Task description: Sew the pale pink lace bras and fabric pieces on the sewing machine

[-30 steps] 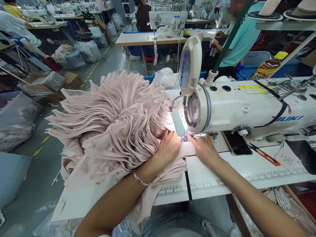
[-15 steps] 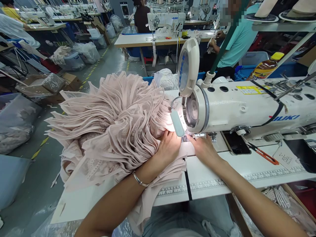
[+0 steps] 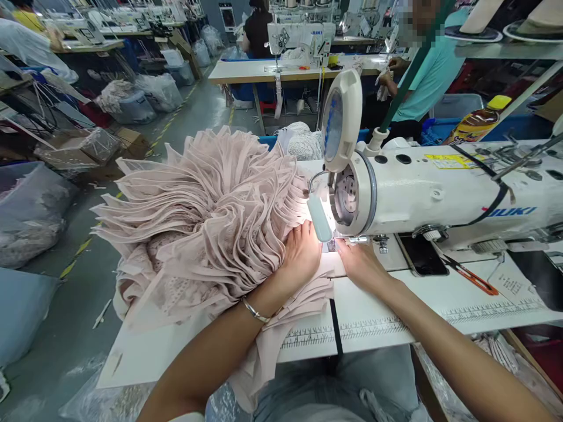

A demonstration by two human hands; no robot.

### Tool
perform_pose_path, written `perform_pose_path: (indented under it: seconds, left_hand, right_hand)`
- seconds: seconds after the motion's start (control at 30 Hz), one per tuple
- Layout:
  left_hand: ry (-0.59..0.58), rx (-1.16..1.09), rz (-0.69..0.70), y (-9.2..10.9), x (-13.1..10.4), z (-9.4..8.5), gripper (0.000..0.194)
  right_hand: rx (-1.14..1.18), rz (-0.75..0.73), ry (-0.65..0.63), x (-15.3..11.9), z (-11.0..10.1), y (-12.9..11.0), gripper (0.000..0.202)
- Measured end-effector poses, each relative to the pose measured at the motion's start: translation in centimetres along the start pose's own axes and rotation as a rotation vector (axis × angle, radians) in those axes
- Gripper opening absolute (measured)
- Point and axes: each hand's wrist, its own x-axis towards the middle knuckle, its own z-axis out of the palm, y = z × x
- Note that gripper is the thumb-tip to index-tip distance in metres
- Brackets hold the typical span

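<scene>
A large pile of pale pink fabric pieces [image 3: 211, 205], many with ruffled edges, lies left of the white sewing machine [image 3: 404, 187]. My left hand [image 3: 302, 251] rests palm down on the fabric beside the needle area, its fingers stretched forward and its wrist in a silver bangle [image 3: 255, 310]. On the other side of the presser foot is my right hand [image 3: 359, 264], its leading fingertip at the fabric's edge by the lit needle area. The machine's head partly hides its other fingers. A pale green tab [image 3: 320, 218] hangs in front of the needle, which I cannot see.
Right of my right hand lie a dark phone [image 3: 423, 255], orange-handled snips [image 3: 475, 276] and a paper tag [image 3: 512, 280]. A printed ruler [image 3: 373, 326] runs along the table's front edge. Behind the machine stands a drink bottle [image 3: 477, 122]; a person in turquoise [image 3: 440, 82] sits beyond.
The view has shifted slightly, so the scene sits a little further right. Inside the open machine head, the round part has turned. Both hands stay close to the needle area.
</scene>
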Motion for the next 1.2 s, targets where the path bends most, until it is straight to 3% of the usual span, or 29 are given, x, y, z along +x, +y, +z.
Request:
perform_pose_path:
  seconds: [0.13, 0.27, 0.4, 0.47, 0.63, 0.77, 0.97, 1.1, 1.2]
  left_hand:
    - [-0.047, 0.034, 0.022, -0.1, 0.2, -0.3, 0.03]
    - [-0.054, 0.078, 0.127, -0.1, -0.5, -0.9, 0.025]
    - [0.089, 0.083, 0.333, -0.7, -2.6, -1.8, 0.033]
    - [0.176, 0.085, 0.45, -1.2, -3.9, -2.4, 0.032]
    - [0.288, 0.11, 0.558, -1.9, -7.1, -4.6, 0.019]
    - [0.36, 0.288, 0.555, -2.7, -9.0, -5.4, 0.013]
    - [0.378, 0.505, 0.5, -3.9, -11.2, -5.4, 0.022]
    - [0.319, 0.477, 0.471, -3.6, -12.2, -5.9, 0.02]
    - [0.248, 0.444, 0.391, -3.1, -12.1, -6.9, 0.021]
  right_hand:
    - [0.05, 0.016, 0.009, -0.1, 0.2, 0.0, 0.042]
    - [-0.145, 0.221, 0.303, -1.4, -0.3, 0.4, 0.04]
    - [-0.224, 0.522, 0.408, -2.3, -1.6, 1.6, 0.05]
    - [-0.197, 0.558, 0.397, -2.1, -1.9, 2.3, 0.053]
    - [-0.128, 0.333, 0.39, -1.0, -0.7, 3.4, 0.04]
    - [-0.005, 0.093, 0.426, -1.5, -0.1, 2.3, 0.033]
    - [0.24, -0.524, 0.165, -3.1, -0.2, -2.1, 0.031]
    - [0.309, -0.554, 0.129, -3.9, -0.1, -3.2, 0.003]
    - [0.565, -0.528, -0.003, -4.5, -1.1, -2.6, 0.01]
